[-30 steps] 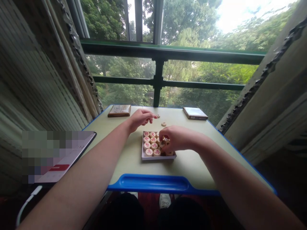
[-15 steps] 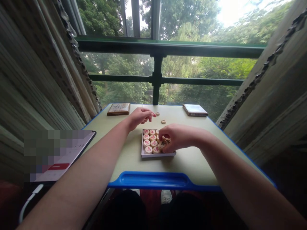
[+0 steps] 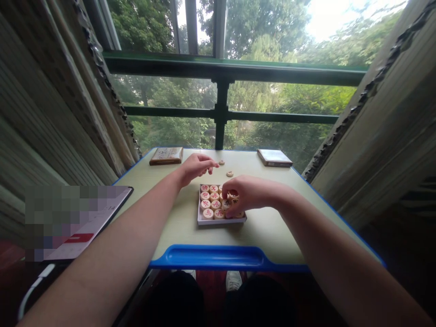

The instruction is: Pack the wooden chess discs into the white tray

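Observation:
My right hand [image 3: 241, 193] is over a shallow white box [image 3: 221, 222] filled with rows of round wooden xiangqi pieces [image 3: 214, 196], many with red characters. Its thumb and curved forefinger are around a xiangqi piece with a black character [image 3: 226, 204] in the box. The hand hides part of the box's right side. My left hand [image 3: 198, 167] hovers beyond the box, forefinger stretched out and other fingers loosely bent, holding nothing. Its fingertip is close to a loose piece [image 3: 221, 162] on the table. Another loose piece [image 3: 230, 174] lies nearer the box.
A brown flat box [image 3: 166, 156] lies at the table's back left, and a pale flat box [image 3: 274, 157] at the back right. A tablet-like screen [image 3: 85, 227] with a white cable is at left. The pale table [image 3: 272, 245] has a blue rim and stands before a window.
The view has shifted slightly. My right thumb and forefinger have lowered a little at the pieces, and a tilted piece near them now looks flatter. My left hand has hardly moved.

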A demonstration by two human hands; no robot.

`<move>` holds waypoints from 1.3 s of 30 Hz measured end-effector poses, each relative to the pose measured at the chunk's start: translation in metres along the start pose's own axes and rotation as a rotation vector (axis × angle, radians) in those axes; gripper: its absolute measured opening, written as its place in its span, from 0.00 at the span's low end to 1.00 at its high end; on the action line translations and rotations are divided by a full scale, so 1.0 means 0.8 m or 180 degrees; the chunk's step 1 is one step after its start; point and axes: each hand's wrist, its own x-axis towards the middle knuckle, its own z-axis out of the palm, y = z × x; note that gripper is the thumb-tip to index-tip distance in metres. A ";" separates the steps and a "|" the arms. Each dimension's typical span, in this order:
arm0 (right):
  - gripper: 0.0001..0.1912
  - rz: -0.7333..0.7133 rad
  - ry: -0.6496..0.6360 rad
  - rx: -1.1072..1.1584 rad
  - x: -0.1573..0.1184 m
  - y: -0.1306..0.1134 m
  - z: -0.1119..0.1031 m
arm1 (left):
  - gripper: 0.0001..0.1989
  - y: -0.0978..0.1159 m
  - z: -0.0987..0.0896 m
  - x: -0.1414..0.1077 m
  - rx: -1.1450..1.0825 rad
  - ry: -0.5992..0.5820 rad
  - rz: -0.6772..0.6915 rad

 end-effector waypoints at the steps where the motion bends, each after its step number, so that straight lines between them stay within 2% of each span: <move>1: 0.24 0.0019 -0.0010 -0.0012 0.001 -0.001 0.001 | 0.09 0.000 0.000 0.000 -0.0002 0.0011 0.0014; 14: 0.20 0.0082 -0.0042 -0.0123 0.004 -0.006 0.008 | 0.12 -0.003 -0.001 0.003 0.0111 0.0127 -0.0115; 19: 0.21 0.0202 0.0070 -0.0237 0.003 -0.008 0.008 | 0.12 -0.004 0.001 0.002 0.0183 0.0101 -0.0125; 31: 0.21 0.0171 0.0227 -0.0321 0.005 -0.007 0.011 | 0.13 -0.006 -0.005 0.006 0.0040 0.0131 -0.0147; 39: 0.20 0.0212 0.0135 -0.0406 0.002 -0.009 0.009 | 0.12 -0.007 -0.001 0.004 0.0172 0.0062 -0.0238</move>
